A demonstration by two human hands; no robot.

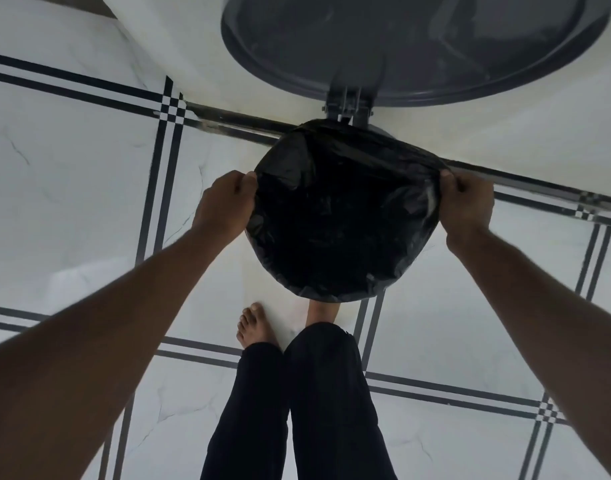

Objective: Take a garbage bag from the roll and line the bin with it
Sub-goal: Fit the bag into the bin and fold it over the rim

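A black garbage bag (342,216) is spread over the round mouth of the bin and folded down over its rim, hiding the bin body. The grey lid (418,46) stands raised on its hinge (347,105) behind the bin. My left hand (224,204) pinches the bag's edge at the left side of the rim. My right hand (465,202) pinches the edge at the right side. The roll is not in view.
The bin stands against a white wall (504,133) on a white tiled floor (72,202) with black stripe lines. My bare left foot (253,325) is on the floor just before the bin; the other foot (323,311) reaches under the bin's front.
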